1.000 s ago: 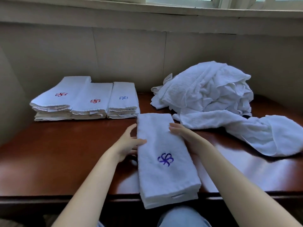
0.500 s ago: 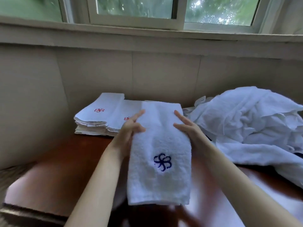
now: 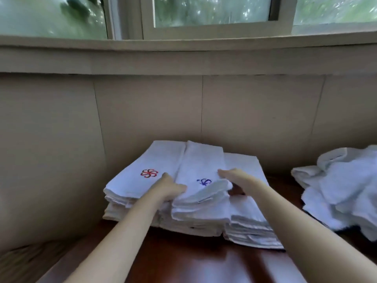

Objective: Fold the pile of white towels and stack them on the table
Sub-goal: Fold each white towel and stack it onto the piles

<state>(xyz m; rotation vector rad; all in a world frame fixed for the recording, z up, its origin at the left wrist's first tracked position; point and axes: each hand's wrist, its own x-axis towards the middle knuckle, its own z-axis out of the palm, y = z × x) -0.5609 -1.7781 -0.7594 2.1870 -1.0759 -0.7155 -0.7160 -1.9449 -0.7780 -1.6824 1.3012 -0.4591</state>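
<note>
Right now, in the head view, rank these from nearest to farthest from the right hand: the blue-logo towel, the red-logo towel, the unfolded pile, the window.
1. Blue-logo towel: under the right hand, in the middle of the stacks.
2. Red-logo towel: left stack, beyond the left hand.
3. Unfolded pile: far right on the table.
4. Window: above, behind the wall.

free: table front point(image 3: 193, 262) | blocked: towel stacks point(image 3: 142, 180), loose pile point(image 3: 342, 190), wall behind point(image 3: 244, 119)

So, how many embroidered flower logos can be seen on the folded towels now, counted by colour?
Red flower logo: 1
Blue flower logo: 1, partly hidden by a curled towel edge
Total: 2
</note>
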